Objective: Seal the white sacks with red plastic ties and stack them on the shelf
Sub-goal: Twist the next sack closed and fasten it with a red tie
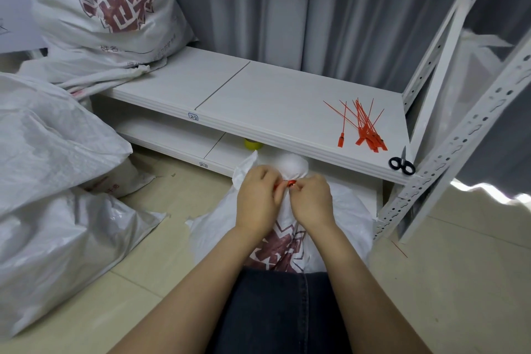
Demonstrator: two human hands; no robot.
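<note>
A white sack (347, 210) with dark red print stands on the floor in front of my knees, its neck gathered into a bunch. A red plastic tie (288, 183) wraps that neck. My left hand (258, 198) pinches the tie on its left side. My right hand (311, 200) pinches it on the right; both hands press against the bunched neck. Most of the tie is hidden by my fingers. A loose pile of red ties (365, 129) lies on the white shelf board (258, 95), to the right. One filled sack (115, 6) lies on the shelf at far left.
Black-handled scissors (402, 165) lie at the shelf's front right corner. Two white sacks (51, 181) lie on the tiled floor at left. A yellow object (252, 144) sits on the lower shelf. The perforated metal upright (448, 158) stands at right, grey curtain behind.
</note>
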